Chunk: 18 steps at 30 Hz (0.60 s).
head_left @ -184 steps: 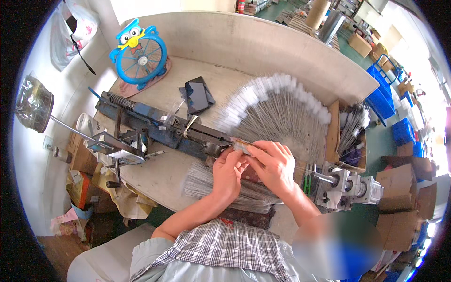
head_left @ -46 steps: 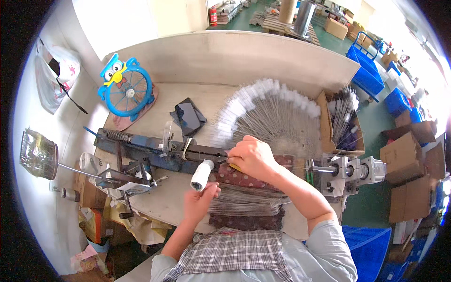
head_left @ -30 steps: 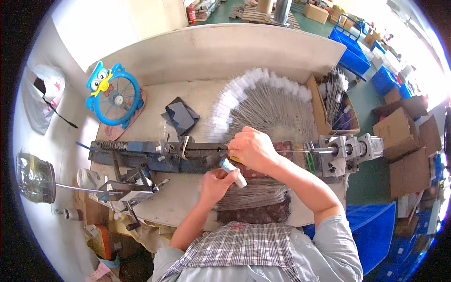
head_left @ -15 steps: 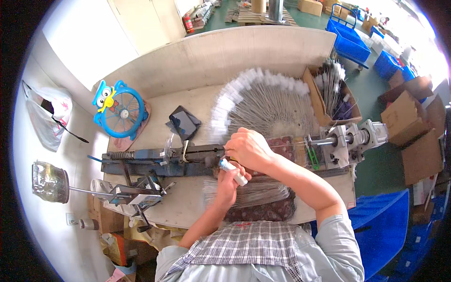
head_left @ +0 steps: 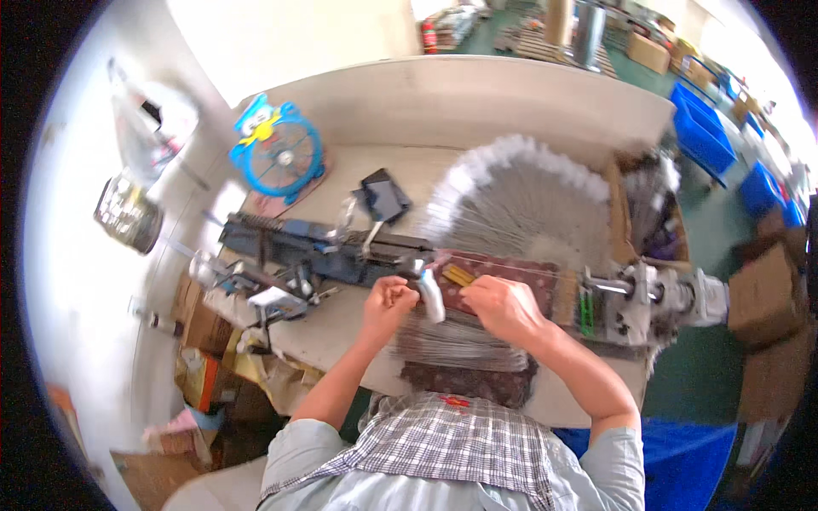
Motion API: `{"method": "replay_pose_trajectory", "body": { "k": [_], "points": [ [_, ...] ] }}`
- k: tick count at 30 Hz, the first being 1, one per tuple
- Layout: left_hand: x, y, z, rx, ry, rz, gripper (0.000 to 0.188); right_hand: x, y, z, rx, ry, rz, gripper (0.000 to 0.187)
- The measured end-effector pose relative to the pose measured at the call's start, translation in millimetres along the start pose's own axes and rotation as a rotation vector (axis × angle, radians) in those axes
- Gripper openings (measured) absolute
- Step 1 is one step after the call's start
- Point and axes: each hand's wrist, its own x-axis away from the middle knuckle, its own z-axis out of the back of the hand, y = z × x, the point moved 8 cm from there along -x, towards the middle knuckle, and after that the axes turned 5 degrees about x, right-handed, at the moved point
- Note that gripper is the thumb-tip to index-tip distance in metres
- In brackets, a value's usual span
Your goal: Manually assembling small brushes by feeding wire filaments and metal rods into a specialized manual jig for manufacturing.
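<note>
Near the middle of the bench, my left hand [head_left: 389, 303] has its fingers curled in, their tips close to a white tube-like piece with a bluish end [head_left: 432, 294]. Blur hides whether they touch it. To the right, my right hand [head_left: 504, 308] is closed with the knuckles up; anything in its fingers is hidden. A yellow piece [head_left: 458, 274] lies just beyond its fingertips. Left of my hands runs a dark metal rail fixture [head_left: 341, 255]. A bundle of thin grey wires [head_left: 464, 342] lies between my forearms on a dark red patterned cloth [head_left: 503, 387].
White-tipped wires [head_left: 520, 200] fan out behind my hands, beside a cardboard box [head_left: 620, 209] of more wires. A metal shaft mechanism [head_left: 652, 294] stands at right. At left are a blue fan [head_left: 281, 153], a dark flat device [head_left: 383, 196] and a cranked metal fixture [head_left: 264, 294].
My hands have moved apart, the right one drawing back to the right. The white piece, earlier in my left hand, now shows beside its fingertips. The whole view has shifted and tilted.
</note>
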Motion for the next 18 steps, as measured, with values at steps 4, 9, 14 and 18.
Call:
{"method": "replay_pose_trajectory", "body": {
  "k": [4, 9, 14, 18],
  "points": [
    [37, -28, 86, 0.248, 0.44, 0.408, 0.032, -9, 20, -22, 0.134, 0.034, -0.029, 0.021],
    [54, -39, 148, 0.457, 0.6, 0.452, 0.038, -24, 36, -52, 0.259, -0.173, -0.201, 0.03],
    [52, -35, 153, 0.621, 0.6, 0.442, 0.023, -27, 34, -54, 0.244, -0.295, -0.226, 0.024],
    [51, -43, 146, 0.768, 0.662, 0.429, 0.015, -18, 18, -36, 0.203, -0.353, -0.192, 0.021]
  ]
}}
